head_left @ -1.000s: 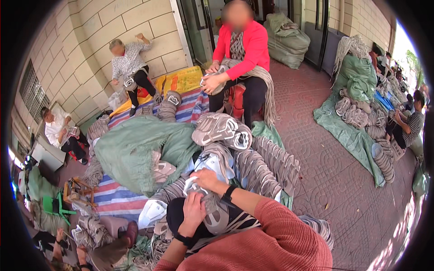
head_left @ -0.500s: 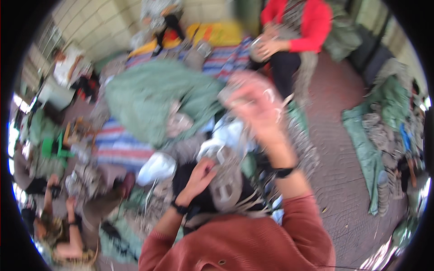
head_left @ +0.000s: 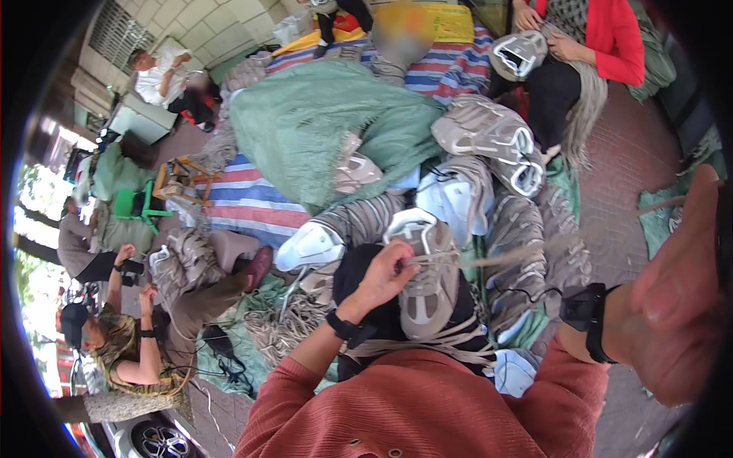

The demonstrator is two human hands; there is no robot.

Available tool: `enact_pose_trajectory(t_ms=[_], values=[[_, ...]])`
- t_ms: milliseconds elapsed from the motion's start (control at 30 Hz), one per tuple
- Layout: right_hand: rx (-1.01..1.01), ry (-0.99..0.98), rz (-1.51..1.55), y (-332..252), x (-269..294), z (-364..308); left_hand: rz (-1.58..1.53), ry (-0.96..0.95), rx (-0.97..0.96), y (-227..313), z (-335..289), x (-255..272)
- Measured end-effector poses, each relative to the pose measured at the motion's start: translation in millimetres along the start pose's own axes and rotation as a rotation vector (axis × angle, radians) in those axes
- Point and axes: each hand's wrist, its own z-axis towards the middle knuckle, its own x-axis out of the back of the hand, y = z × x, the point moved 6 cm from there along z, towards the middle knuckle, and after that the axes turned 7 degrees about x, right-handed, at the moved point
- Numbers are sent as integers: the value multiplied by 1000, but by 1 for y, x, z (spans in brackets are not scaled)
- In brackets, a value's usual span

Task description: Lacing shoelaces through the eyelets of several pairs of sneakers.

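Observation:
A grey-beige shoe upper [head_left: 432, 294] with pale trim lies across my lap. My left hand [head_left: 382, 276] is at its left side by the eyelets, fingers closed on a shoelace there. Out to the far right, close to the camera, my right hand [head_left: 670, 305] grips the other stretch of the beige shoelace [head_left: 527, 250], which runs nearly straight from the upper to my fingers. Part of the right hand is cut off by the dark rim. More loose laces [head_left: 450, 345] lie over my thighs, below the upper.
Stacked shoe uppers [head_left: 489, 133] and bundles [head_left: 519, 229] lie ahead and to the right. A green sack [head_left: 305, 130] covers part of a striped sheet [head_left: 244, 200]. A person in red [head_left: 618, 46] sits at the upper right; another in a camouflage top [head_left: 137, 366] sits at left, near a green stool [head_left: 137, 204].
My right hand has swung from above the shoe out to the far right, drawing the shoelace out long. The left hand stays beside the upper. The view has shifted.

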Motion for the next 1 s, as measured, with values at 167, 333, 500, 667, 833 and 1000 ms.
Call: enact_pose_trajectory(t_ms=[167, 333, 500, 667, 833, 1000], values=[[-133, -76, -335, 3, 12, -1, 99, 67, -270, 6, 7, 4], [-93, -197, -331, -11, 7, 0, -252, -3, 24, -1, 9, 11], [237, -254, -172, -54, -5, -8, -880, 43, 165, -6, 7, 33], [168, -462, -219, 42, -37, 4, -892, 241, 139, -23, -13, 79], [-82, -375, -313, 170, 16, -33, -693, 191, 157, -28, -35, 75], [-607, -72, -131, 181, 94, -42, -940, 40, 99, -29, -11, 47]])
